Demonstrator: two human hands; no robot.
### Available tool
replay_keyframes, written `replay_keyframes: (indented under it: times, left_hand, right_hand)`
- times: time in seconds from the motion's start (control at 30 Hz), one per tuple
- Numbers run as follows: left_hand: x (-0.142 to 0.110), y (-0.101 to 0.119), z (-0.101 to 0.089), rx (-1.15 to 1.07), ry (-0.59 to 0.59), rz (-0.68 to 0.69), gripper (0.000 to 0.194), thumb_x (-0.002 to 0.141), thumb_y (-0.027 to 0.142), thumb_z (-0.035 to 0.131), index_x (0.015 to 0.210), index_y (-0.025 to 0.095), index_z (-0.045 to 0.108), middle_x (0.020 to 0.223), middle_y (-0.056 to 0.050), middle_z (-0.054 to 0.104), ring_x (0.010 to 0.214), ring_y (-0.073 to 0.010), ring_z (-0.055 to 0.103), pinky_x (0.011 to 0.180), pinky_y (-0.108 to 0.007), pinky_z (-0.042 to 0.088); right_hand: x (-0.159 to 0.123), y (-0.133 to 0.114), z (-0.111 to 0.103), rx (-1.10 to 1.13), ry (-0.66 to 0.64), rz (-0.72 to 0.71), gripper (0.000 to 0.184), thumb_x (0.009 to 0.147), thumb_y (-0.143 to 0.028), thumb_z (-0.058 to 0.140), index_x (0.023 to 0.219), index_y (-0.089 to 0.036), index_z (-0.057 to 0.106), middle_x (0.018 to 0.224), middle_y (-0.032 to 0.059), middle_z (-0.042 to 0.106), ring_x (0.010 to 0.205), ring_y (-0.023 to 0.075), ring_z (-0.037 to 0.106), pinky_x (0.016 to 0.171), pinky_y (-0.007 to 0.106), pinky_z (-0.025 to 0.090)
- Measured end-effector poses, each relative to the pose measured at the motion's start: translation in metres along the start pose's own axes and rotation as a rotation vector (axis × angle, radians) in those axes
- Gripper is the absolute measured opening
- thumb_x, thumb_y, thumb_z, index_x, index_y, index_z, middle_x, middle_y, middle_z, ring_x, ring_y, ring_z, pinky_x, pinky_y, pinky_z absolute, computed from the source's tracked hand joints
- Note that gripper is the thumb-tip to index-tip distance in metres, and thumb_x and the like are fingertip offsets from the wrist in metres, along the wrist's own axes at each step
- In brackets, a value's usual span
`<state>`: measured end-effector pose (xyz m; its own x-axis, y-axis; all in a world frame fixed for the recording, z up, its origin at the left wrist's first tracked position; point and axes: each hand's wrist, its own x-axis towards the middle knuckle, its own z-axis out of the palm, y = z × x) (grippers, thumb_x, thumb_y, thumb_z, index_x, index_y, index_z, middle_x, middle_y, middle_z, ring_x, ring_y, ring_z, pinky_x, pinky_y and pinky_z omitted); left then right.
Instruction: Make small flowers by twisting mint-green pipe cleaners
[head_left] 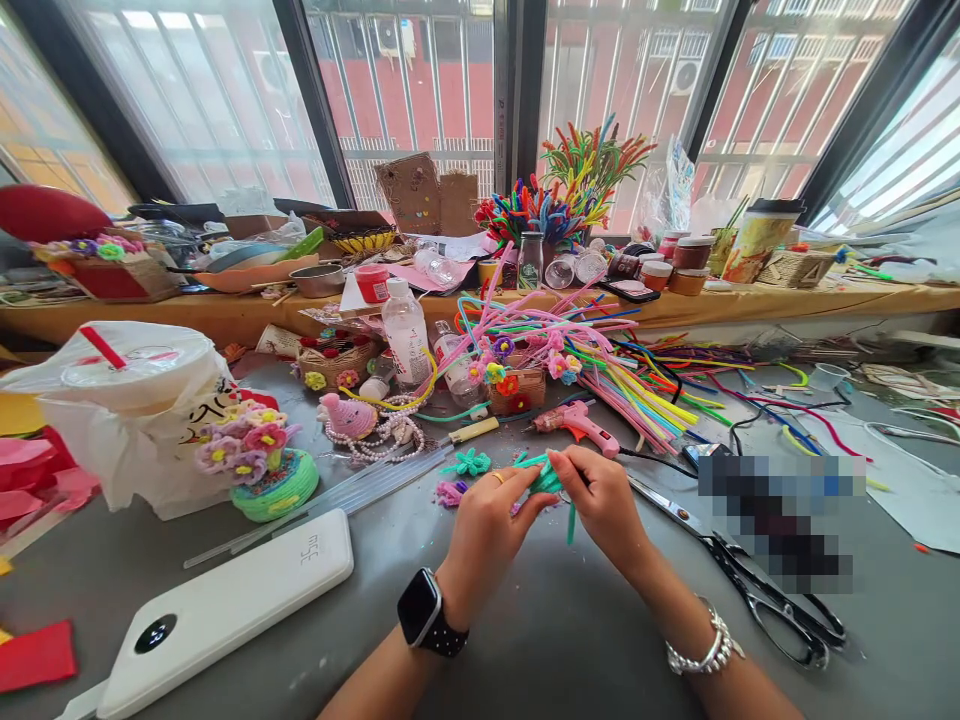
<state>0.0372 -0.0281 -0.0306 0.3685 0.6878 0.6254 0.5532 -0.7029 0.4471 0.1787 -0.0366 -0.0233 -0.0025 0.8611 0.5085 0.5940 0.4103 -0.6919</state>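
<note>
A bent teal pipe cleaner (546, 480) is held between both hands above the grey table, with one end hanging straight down. My left hand (491, 515) pinches it from the left, and my right hand (600, 500) grips it from the right with thumb and fingers together. Part of it is hidden behind the fingers. Just beyond my left hand lie a teal pipe-cleaner flower (468, 462) and a purple fuzzy piece (450, 493). A pink glue gun (577, 425) rests on the table behind my right hand.
Large black-handled scissors (750, 580) lie to the right, near a pixelated area. At left are a white power bank (232, 615), clear glue sticks (360, 492), a crocheted flower pot (274, 485) and a bagged drink cup (142, 390). Loose pipe cleaners (637, 385) spread across the back.
</note>
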Motion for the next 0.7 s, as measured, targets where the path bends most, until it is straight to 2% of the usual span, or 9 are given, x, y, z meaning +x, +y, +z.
replay_keyframes:
  times: [0.27,0.43,0.57,0.7]
  left_hand:
    - [0.0033,0.0064,-0.0017,-0.119,0.001,-0.090,0.015,0.077,0.022,0.052,0.081,0.017,0.065,0.069,-0.002,0.067,0.061,-0.0133,0.059,0.056,-0.022,0.047]
    - [0.0036,0.0044,-0.0029,-0.130,-0.023,-0.117,0.014,0.076,0.021,0.053,0.082,0.017,0.065,0.072,-0.003,0.067,0.064,-0.0135,0.059,0.059,-0.022,0.047]
    - [0.0031,0.0017,0.0000,-0.137,-0.020,-0.067,0.020,0.079,0.021,0.048,0.093,0.018,0.062,0.074,-0.003,0.065,0.066,-0.0131,0.059,0.060,-0.022,0.048]
    - [0.0003,0.0020,0.0018,0.019,0.013,0.037,0.026,0.083,0.018,0.040,0.102,0.015,0.057,0.079,-0.007,0.062,0.072,-0.0149,0.058,0.064,-0.025,0.048]
  right_hand:
    - [0.0003,0.0011,0.0053,0.167,0.008,0.130,0.035,0.084,-0.035,0.036,0.053,-0.018,0.032,0.051,-0.0051,0.028,0.048,0.0084,0.029,0.045,0.022,0.023]
    - [0.0024,0.0031,0.0016,0.251,-0.079,0.195,0.038,0.082,-0.040,0.037,0.052,-0.019,0.029,0.050,-0.0054,0.024,0.046,0.0079,0.025,0.043,0.022,0.020]
    - [0.0032,0.0036,-0.0005,0.245,-0.063,0.211,0.038,0.082,-0.042,0.037,0.052,-0.018,0.031,0.050,-0.0053,0.024,0.046,0.0080,0.024,0.043,0.022,0.020]
    - [0.0023,0.0025,0.0008,0.275,-0.035,0.240,0.038,0.082,-0.044,0.036,0.053,-0.019,0.032,0.050,-0.0056,0.023,0.045,0.0078,0.024,0.042,0.022,0.020]
